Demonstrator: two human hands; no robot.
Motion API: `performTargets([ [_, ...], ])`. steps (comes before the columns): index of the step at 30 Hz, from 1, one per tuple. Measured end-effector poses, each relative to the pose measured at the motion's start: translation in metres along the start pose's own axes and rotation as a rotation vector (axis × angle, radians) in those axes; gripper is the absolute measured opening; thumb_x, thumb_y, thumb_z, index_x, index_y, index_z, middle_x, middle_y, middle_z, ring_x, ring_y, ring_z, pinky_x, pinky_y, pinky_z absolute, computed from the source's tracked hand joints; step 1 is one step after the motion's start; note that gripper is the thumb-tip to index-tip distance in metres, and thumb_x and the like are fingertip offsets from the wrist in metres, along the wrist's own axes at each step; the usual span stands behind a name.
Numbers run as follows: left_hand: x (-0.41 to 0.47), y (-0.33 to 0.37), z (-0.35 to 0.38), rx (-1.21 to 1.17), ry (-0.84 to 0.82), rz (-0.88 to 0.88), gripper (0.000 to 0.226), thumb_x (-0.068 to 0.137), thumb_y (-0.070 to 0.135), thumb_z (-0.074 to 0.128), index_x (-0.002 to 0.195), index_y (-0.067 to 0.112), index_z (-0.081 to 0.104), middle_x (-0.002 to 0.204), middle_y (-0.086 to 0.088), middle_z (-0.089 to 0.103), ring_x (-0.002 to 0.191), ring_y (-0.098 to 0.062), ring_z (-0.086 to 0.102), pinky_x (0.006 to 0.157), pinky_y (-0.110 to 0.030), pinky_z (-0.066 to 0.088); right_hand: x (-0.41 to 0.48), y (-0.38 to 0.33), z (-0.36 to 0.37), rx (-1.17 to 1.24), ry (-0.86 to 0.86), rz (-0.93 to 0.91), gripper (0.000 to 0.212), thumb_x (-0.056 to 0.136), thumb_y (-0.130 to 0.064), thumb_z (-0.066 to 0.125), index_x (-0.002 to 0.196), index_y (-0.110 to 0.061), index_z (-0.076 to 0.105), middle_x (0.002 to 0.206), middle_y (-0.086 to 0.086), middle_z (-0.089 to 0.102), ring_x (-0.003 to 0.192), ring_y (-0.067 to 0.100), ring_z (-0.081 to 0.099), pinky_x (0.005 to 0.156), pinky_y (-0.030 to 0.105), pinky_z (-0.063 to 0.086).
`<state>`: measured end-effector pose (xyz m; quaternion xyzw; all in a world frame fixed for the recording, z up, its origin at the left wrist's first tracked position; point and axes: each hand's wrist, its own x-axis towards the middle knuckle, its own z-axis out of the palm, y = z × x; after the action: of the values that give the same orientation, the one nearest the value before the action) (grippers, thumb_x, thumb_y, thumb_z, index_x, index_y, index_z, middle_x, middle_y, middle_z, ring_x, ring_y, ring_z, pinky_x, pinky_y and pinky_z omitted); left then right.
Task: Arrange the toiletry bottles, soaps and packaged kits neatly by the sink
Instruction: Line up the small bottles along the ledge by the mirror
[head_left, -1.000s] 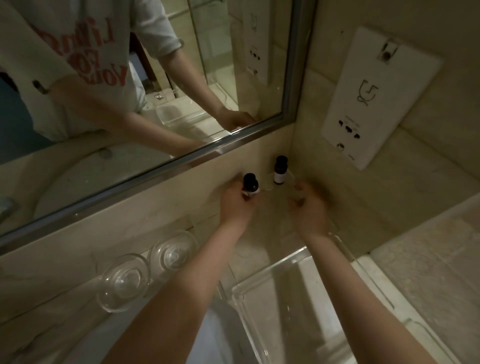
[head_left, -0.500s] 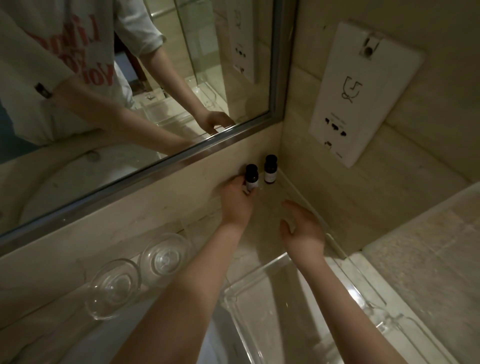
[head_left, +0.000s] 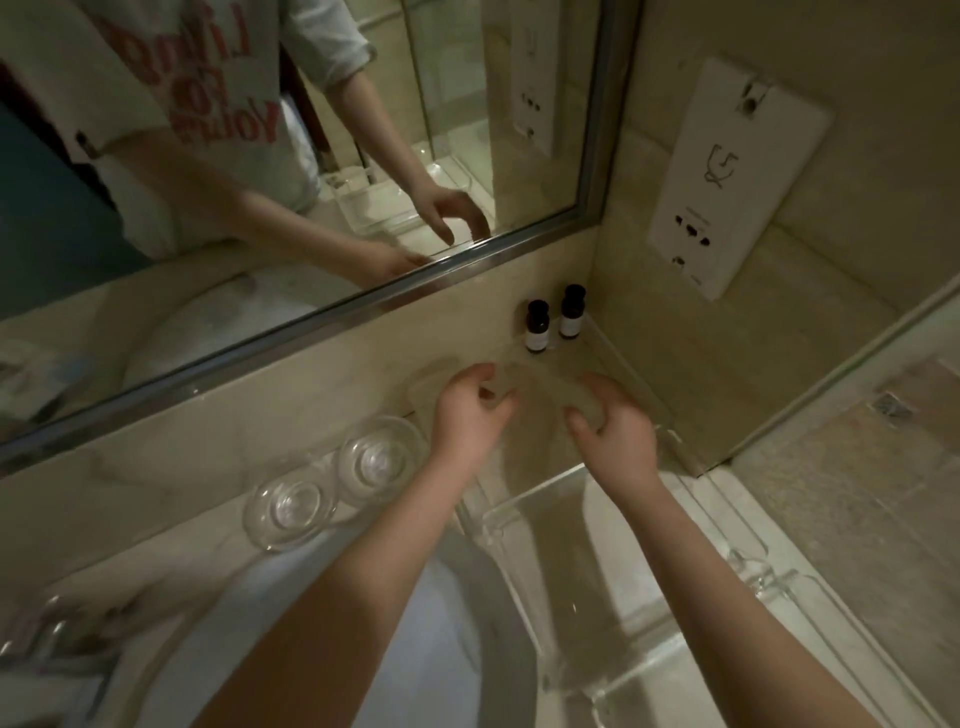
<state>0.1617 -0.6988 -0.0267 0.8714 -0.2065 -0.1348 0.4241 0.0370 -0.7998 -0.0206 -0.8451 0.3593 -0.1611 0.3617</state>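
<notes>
Head view, left to right: two glass dishes (head_left: 332, 480) at lower left, left hand (head_left: 467, 415) now off the two bottles (head_left: 553, 325) paired upright in the upper-centre worktop corner, fingers loosely curled and empty, right hand (head_left: 613, 431) likewise, so bottles look placed

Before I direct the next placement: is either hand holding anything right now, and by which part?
Nothing is held. The left hand and right hand hover with fingers curled, short of the two small bottles in the corner.

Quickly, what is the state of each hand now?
Left hand: open, fingers curled, holding nothing visible.
Right hand: open, fingers curled, holding nothing visible.
</notes>
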Motion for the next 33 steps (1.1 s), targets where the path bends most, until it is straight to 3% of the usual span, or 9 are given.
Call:
performTargets([
  [4,-0.048,-0.013,-0.046,0.038,0.045,0.017,0.044,0.08,0.025,0.07,0.119,0.007,0.06,0.107,-0.013,0.067,0.098,-0.025,0.062,0.083,-0.028,0.044,-0.037,-0.025,0.005,0.046,-0.009,-0.116,0.038,0.083,-0.016,0.064,0.119,-0.007,0.06,0.119,0.011,0.064,0.111,0.029,0.059,0.09,0.029,0.042],
  [12,-0.16,-0.074,-0.15,0.054,0.177,-0.009,0.039,0.079,0.017,0.071,0.114,0.003,0.062,0.11,-0.015,0.067,0.1,-0.026,0.063,0.086,-0.025,0.044,-0.14,-0.091,0.049,0.13,-0.203,-0.239,0.034,0.084,-0.016,0.064,0.117,-0.011,0.061,0.116,0.006,0.064,0.101,0.021,0.061,0.079,0.025,0.043],
  [16,-0.219,-0.118,-0.199,0.063,0.208,-0.135,0.038,0.085,0.019,0.064,0.121,0.007,0.058,0.121,-0.011,0.062,0.109,-0.023,0.059,0.091,-0.029,0.042,-0.197,-0.128,0.084,0.127,-0.348,-0.305,0.032,0.088,-0.02,0.06,0.119,-0.015,0.058,0.116,-0.005,0.061,0.101,0.013,0.058,0.078,0.017,0.037],
  [18,-0.245,-0.143,-0.222,0.086,0.237,-0.177,0.038,0.086,0.021,0.062,0.121,0.008,0.058,0.122,-0.009,0.061,0.11,-0.022,0.058,0.09,-0.026,0.041,-0.223,-0.146,0.106,0.133,-0.401,-0.349,0.032,0.088,-0.02,0.059,0.12,-0.015,0.058,0.119,-0.003,0.062,0.101,0.014,0.059,0.075,0.015,0.037],
  [22,-0.291,-0.19,-0.267,0.109,0.296,-0.29,0.037,0.088,0.023,0.059,0.122,0.008,0.057,0.122,-0.011,0.061,0.111,-0.023,0.057,0.093,-0.03,0.043,-0.271,-0.18,0.154,0.103,-0.568,-0.43,0.032,0.089,-0.021,0.059,0.12,-0.014,0.059,0.122,0.001,0.062,0.1,0.016,0.061,0.08,0.021,0.042],
  [28,-0.343,-0.255,-0.329,0.145,0.331,-0.459,0.038,0.088,0.023,0.059,0.123,0.006,0.056,0.125,-0.012,0.059,0.116,-0.027,0.054,0.099,-0.037,0.043,-0.322,-0.227,0.225,-0.084,-0.887,-0.521,0.031,0.09,-0.023,0.055,0.12,-0.015,0.059,0.12,0.005,0.062,0.101,0.022,0.061,0.087,0.031,0.046],
  [33,-0.379,-0.316,-0.386,0.166,0.338,-0.667,0.039,0.087,0.025,0.06,0.121,0.007,0.056,0.124,-0.014,0.058,0.113,-0.03,0.054,0.098,-0.036,0.044,-0.355,-0.28,0.293,-0.338,-1.128,-0.653,0.043,0.09,-0.032,0.055,0.128,-0.013,0.05,0.129,0.012,0.056,0.114,0.029,0.054,0.095,0.037,0.045],
])
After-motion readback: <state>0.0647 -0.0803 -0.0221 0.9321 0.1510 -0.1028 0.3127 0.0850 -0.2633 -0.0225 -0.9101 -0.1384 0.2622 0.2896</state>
